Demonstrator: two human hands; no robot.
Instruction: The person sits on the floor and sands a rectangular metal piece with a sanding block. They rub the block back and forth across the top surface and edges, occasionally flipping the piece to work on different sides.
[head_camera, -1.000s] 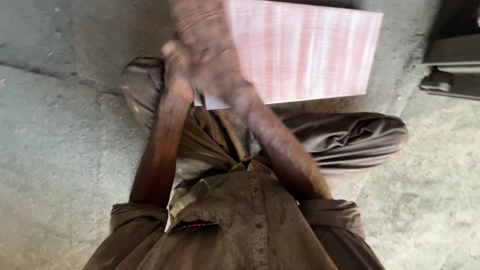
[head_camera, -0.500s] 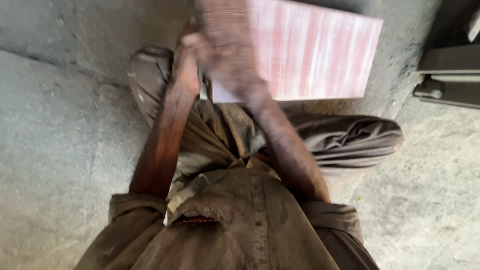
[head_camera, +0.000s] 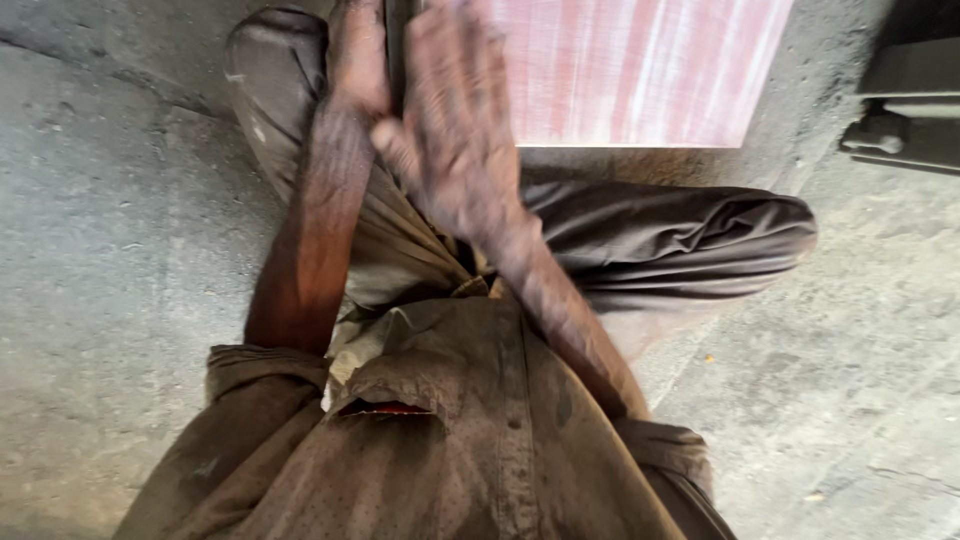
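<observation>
Seen from above, a seated person's right hand (head_camera: 455, 130), fingers spread wide, lies flat against a pink-striped board (head_camera: 640, 70) on the concrete floor (head_camera: 110, 250), while the left hand (head_camera: 358, 55) steadies the board's edge, its grip unclear.

Head view, seated worker. Two bare hands: one left hand (head_camera: 358, 60) and one right hand (head_camera: 455, 130), the latter blurred. One pink-and-white streaked board (head_camera: 640, 70), cut off by the top edge. One dark metal fixture (head_camera: 905, 110) at the upper right, only partly in view. One brown shirt (head_camera: 440, 440); one pair of dark trousers (head_camera: 660, 240).
</observation>
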